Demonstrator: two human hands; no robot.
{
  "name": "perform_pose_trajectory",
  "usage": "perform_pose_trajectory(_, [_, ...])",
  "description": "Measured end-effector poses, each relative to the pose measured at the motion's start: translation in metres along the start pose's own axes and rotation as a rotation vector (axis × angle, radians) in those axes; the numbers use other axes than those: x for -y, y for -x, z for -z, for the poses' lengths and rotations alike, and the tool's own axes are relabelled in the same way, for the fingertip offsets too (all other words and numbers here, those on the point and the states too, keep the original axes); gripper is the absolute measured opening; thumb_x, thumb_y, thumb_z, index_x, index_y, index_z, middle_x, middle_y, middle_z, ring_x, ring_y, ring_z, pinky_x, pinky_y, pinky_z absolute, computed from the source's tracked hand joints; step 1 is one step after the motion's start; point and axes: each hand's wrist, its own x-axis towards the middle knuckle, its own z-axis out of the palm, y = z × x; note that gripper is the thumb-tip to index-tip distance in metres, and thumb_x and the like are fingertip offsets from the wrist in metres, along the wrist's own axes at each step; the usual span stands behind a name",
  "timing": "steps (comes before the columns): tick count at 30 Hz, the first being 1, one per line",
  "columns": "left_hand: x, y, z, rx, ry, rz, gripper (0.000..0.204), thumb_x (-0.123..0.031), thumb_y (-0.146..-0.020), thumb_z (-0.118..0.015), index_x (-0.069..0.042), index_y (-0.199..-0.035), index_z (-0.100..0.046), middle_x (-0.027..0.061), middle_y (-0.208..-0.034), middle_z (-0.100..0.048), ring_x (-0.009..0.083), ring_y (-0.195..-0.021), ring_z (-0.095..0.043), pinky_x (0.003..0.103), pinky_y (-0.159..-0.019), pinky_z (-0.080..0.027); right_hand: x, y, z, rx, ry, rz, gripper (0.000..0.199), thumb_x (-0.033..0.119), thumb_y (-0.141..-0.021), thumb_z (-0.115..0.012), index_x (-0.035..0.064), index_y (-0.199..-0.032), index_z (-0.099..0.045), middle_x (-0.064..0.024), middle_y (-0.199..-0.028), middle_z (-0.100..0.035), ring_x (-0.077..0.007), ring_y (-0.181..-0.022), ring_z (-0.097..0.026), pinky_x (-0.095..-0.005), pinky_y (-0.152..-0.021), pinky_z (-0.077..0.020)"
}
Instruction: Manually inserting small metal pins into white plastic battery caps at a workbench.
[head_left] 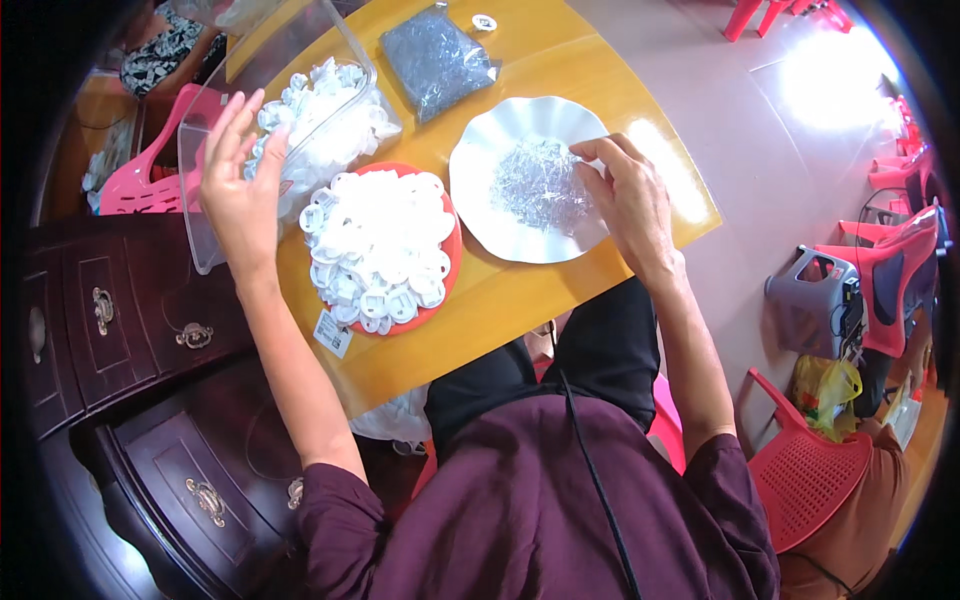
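Note:
My left hand point(243, 180) is raised at the clear plastic bin point(365, 60), its fingers stretched and thumb apart, with nothing visible in it. White plastic pieces point(325, 100) fill part of that bin. Closer to me, a red plate point(455, 255) carries a heap of round white plastic parts point(380, 245). My right hand point(630, 195) is over the right rim of a white scalloped dish point(530, 245), thumb and forefinger bent together; anything between them is too small to make out. Many thin, shiny metal pins or wires point(540, 180) lie in the dish.
A clear bag of dark small parts point(437, 62) lies at the table's far side, beside a small round white piece point(484, 22). A paper label point(332, 334) sits at the near table edge. Dark wooden drawers point(150, 310) stand left; a red chair point(810, 470) and grey stool point(812, 300) stand right.

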Motion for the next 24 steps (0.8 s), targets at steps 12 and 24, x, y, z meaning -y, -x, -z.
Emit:
perform_pose_trajectory(12, [-0.066,0.112,-0.045,0.136,-0.104,-0.067,0.019,0.002,-0.082,-0.070,-0.003,-0.100,-0.072,0.0108,-0.111,-0.066,0.0264,-0.102,-0.064,0.037,-0.088,-0.051,0.008,-0.041,-0.028,0.155,0.166,0.176,0.016,0.015,-0.087,-0.067,0.0104,-0.101,-0.072,-0.0084,-0.102,-0.066,-0.0289,-0.096,-0.066,-0.0399,-0.086,-0.0530])
perform_pose_trajectory(24, [-0.080,0.161,-0.047,0.148,0.042,0.091,0.020,0.004,-0.083,-0.070,-0.003,-0.101,-0.072,0.0098,-0.107,-0.067,0.0243,-0.100,-0.064,0.032,-0.083,-0.053,0.010,-0.029,-0.017,0.133,0.010,0.140,0.013,0.016,-0.084,-0.069,0.0076,-0.093,-0.073,-0.0078,-0.090,-0.069,-0.0261,-0.086,-0.066,-0.0372,-0.079,-0.0516])
